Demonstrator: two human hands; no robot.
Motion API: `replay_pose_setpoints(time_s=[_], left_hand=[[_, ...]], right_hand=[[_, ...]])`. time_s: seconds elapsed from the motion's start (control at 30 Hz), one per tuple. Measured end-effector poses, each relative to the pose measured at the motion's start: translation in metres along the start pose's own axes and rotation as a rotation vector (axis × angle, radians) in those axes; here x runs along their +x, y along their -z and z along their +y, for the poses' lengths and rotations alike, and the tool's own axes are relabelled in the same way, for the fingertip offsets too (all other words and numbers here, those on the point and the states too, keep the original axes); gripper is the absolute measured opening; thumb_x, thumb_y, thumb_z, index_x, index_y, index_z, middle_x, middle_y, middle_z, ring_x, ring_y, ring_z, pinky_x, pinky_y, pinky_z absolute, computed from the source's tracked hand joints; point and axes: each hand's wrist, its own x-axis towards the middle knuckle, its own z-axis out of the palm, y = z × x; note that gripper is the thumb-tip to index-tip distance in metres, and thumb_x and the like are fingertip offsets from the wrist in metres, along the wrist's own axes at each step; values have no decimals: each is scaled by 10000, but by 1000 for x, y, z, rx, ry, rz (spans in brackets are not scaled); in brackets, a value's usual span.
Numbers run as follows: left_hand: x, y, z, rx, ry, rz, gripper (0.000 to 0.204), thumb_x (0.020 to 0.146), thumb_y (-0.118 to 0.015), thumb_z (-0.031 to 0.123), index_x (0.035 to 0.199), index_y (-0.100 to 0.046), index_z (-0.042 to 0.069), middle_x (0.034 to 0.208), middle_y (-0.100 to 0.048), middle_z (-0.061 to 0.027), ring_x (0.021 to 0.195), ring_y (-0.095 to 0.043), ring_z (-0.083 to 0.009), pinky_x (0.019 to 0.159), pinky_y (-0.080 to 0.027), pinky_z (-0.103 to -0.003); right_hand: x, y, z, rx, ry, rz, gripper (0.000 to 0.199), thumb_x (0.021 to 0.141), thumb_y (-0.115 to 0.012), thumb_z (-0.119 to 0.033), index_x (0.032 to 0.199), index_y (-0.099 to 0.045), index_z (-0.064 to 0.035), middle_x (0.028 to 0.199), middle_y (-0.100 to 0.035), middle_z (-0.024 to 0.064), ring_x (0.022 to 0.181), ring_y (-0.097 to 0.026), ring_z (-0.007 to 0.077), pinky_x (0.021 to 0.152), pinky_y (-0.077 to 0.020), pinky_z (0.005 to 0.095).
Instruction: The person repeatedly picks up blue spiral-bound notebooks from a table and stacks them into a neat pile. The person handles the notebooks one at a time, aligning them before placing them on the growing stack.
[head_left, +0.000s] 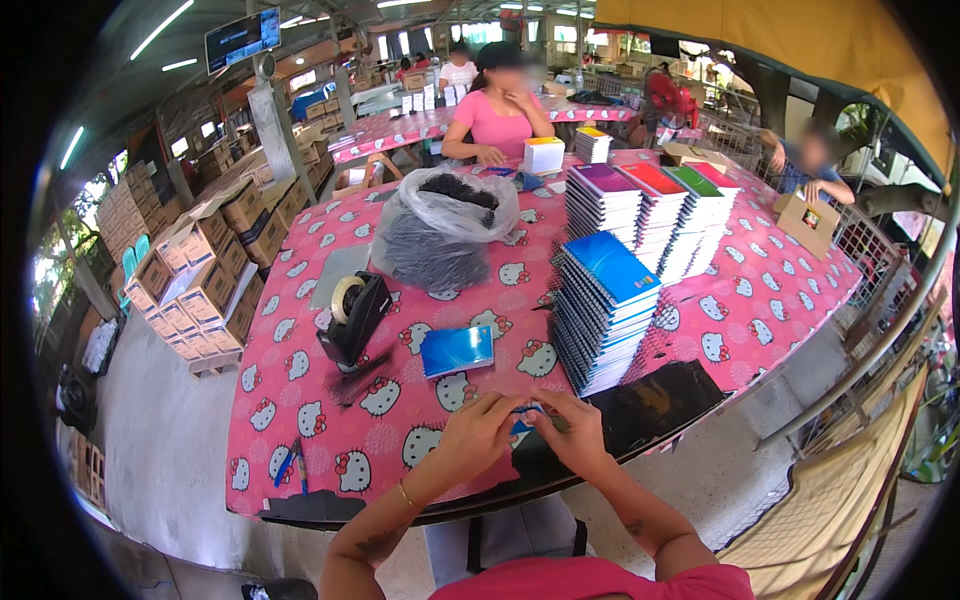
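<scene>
Near the table's front edge, my left hand (483,428) and my right hand (570,425) meet with fingers closed on a small blue object (524,417). Fingers cover most of it, so I cannot tell its kind. Just beyond my left hand a blue notebook (457,351) lies flat. To the right of it rises a tall stack of blue spiral notebooks (605,310), close to my right hand.
A black tape dispenser (355,322) and an open plastic bag of black spiral bindings (440,235) stand left of centre. Pens (295,468) lie front left. Stacks of purple, red and green notebooks (645,205) stand farther back. People (500,115) sit across the pink-covered table (330,245).
</scene>
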Motion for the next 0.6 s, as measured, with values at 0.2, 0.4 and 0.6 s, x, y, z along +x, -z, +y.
replay_pose_setpoints(time_s=[0.2,0.4,0.6], left_hand=[[35,9,27,-145,76,36,266,884,-676,39,1145,-624,31,964,-663,-125,768,-661,-309,678,-532,-379],[120,36,77,-314,-34,246,253,939,-669,111,1187,-651,65,1087,-640,-106,983,-612,-187,792,-537,-370],[231,29,32,-336,-189,183,296,921,-674,160,1198,-649,59,1192,-617,-157,1054,-612,-307,942,-483,-405]], right_hand=[[8,31,-13,-117,152,53,509,848,-782,-127,1299,-593,16,1198,-650,208,1084,-643,332,891,-523,386],[36,70,-78,669,-114,71,735,909,-713,-127,1525,-343,26,1422,-529,175,1322,-491,257,1094,-391,365],[132,135,-46,803,-273,-38,612,903,-610,16,1486,-423,5,1328,-612,161,1142,-606,195,993,-478,327]])
